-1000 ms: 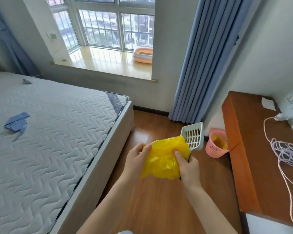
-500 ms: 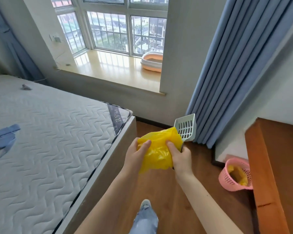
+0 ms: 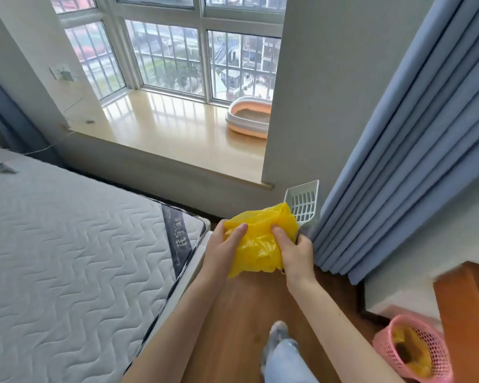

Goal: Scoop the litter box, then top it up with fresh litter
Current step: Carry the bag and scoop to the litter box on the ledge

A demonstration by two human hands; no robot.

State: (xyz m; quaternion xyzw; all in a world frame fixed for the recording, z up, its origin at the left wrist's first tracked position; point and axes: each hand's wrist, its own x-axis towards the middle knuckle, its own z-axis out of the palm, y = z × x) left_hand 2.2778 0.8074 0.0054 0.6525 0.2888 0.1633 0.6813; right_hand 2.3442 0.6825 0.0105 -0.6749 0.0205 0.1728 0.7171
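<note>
Both forearms are bare, with no sleeves, watch or rings showing on the left hand (image 3: 223,250) or right hand (image 3: 295,252). At six o'clock, a leg in light blue jeans (image 3: 286,363) ends in a grey-blue sock (image 3: 277,331).

The litter box (image 3: 249,117) sits on the windowsill (image 3: 177,134), behind the bed (image 3: 67,244). A basket (image 3: 415,349) stands on the floor (image 3: 246,313), right.

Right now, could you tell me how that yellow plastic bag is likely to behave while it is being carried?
The yellow bag is probably floppy: it is crumpled and creased between the left hand and right hand. It looks light, since fingertips alone pinch it with no visible sag from any load. Its glossy film may be slippery, so the scoop held alongside could shift against it.
</note>
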